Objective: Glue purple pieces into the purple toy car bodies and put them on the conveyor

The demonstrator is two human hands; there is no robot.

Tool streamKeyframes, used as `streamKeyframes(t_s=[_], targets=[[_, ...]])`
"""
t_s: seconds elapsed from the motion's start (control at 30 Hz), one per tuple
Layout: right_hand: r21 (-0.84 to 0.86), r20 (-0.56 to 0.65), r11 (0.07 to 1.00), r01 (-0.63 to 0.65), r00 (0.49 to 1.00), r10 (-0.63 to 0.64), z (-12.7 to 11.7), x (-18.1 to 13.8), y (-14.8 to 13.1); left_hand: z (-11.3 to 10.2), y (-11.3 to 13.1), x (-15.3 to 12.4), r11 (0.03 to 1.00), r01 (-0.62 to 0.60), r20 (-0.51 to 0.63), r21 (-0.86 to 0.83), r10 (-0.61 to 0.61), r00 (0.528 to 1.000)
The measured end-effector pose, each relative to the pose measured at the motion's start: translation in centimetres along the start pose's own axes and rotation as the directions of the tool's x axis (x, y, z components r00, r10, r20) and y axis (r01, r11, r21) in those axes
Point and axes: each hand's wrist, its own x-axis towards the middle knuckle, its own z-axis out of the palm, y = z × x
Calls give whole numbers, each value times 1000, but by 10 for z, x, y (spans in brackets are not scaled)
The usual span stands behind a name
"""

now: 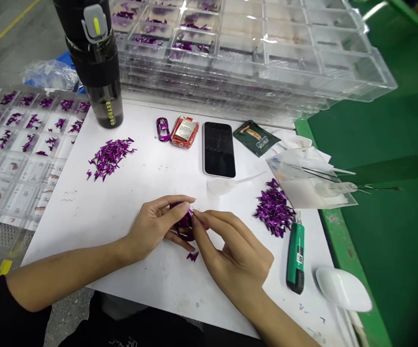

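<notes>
The left hand (154, 224) is gripping a purple car shell (184, 226), probably light, stiff, slippery, best held by its sides; the right hand (235, 250) is curling fingertips near its edge, hold unclear.

Black phone (219, 150) between a red packet (184, 132) and a green sachet (255, 138), dark bottle (93, 65) farther left.

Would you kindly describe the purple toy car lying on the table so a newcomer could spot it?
On the white tabletop, find the black phone. Left of it lies a red item, then the purple toy car, which, unlike the pile of loose purple pieces, is car-shaped.
</notes>
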Motion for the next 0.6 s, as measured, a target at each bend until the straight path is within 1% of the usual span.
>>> streamKeyframes(t_s=[0.2, 0.27, 0.37, 0.43, 0.53, 0.6], targets=[[-16, 58, 1000, -1, 998, 2, 2, -2, -4, 0, -4, -1, 1000, 4, -51, -29, -6, 999], [-69, 39, 996, 47, 998, -45, 4, -4, -6, -1, -7, -1, 1000, -16, -72, -21, 14, 997], [-209, 16, 966, 151, 988, -151, 9, -8, -8, -2, -9, 0, 999, -45, -92, 9, 45, 995], [-280, 34, 949, 145, 989, -142, 12, -9, -8, -2, -11, 1, 995, -87, -110, 53, 93, 990], [-375, 106, 920, 109, 992, -74, 16, -11, -5, 0, -12, 0, 969, -164, -119, 186, 187, 975], [-375, 159, 918, 130, 984, -74, 17, -11, -2, 1, -12, -1, 943, -180, -103, 281, 216, 971]])
